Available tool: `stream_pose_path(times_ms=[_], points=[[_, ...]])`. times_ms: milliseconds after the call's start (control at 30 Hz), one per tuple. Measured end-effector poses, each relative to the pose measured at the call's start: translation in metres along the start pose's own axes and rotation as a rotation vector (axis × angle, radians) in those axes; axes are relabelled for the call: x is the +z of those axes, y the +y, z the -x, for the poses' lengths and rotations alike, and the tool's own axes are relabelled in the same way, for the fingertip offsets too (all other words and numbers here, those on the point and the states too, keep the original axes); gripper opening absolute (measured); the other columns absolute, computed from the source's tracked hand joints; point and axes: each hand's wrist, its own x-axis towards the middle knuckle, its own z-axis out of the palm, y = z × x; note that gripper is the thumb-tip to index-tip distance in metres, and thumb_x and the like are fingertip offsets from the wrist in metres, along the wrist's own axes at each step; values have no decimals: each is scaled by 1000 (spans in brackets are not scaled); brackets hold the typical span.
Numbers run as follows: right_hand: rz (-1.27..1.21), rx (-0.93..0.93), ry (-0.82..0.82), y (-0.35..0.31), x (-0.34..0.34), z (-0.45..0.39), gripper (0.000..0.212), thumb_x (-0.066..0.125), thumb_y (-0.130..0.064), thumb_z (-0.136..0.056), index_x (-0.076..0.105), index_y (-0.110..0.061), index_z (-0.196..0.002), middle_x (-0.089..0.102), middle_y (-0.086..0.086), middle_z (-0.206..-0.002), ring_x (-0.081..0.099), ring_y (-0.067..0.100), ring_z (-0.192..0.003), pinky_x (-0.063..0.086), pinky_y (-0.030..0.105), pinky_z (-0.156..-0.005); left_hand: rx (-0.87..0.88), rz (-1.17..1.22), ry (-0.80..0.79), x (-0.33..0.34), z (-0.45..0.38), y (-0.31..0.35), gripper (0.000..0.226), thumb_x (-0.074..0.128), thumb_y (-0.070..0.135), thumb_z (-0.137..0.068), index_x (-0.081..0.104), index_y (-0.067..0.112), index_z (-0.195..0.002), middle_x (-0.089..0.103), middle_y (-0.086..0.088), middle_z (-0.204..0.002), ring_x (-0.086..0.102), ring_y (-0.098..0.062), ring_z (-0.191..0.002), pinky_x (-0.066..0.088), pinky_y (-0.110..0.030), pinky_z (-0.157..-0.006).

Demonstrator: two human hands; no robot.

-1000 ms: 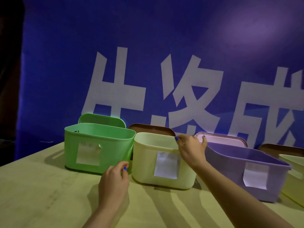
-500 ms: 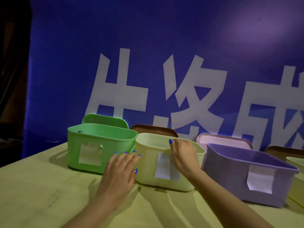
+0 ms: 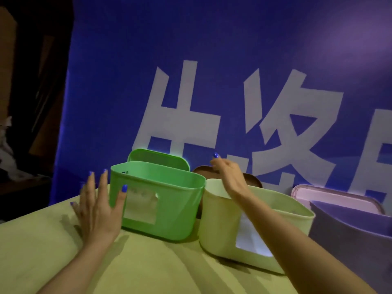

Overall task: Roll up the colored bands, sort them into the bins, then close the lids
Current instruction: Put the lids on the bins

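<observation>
On the table [image 3: 53, 251], the left hand [image 3: 97, 211] is seen with fingers spread straight, its thumb laid against the front of the green bin [image 3: 169, 200]. Just beside that bin, the cream bin [image 3: 222, 225] is crossed by the right forearm. Farther back, the right hand [image 3: 230, 175] is raised over the brown lid [image 3: 252, 180], fingers curled; whether the lid is gripped cannot be told. The purple bin [image 3: 350, 234] and pink lid [image 3: 331, 198] are set at right, before a blue banner [image 3: 127, 81].

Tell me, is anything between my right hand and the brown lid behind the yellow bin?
Nothing visible. The right hand reaches over the yellow bin's back rim and is already at the brown lid leaning behind it; whether the fingers grip it is unclear.
</observation>
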Motion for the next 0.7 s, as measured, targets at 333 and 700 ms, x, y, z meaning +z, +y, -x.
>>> stream_pose_path(times_ms=[333,700], points=[[-77,196,72,-4,70,-93,39,52,-24,-92,62,13,-99,61,16,-84,52,28,-80,43,30,-67,-392,527,-320,9,-8,-4,105,48,85,-62,12,39,-149,32,2,-153,37,-27,-134,32,-51,-109],[593,153,-366,14,130,-162,45,54,-18,-92,46,-7,-135,44,13,-143,40,33,-131,33,37,-109,-465,493,-256,9,-6,-5,102,21,95,-57,31,41,-142,47,7,-141,47,-22,-126,36,-50,-106]])
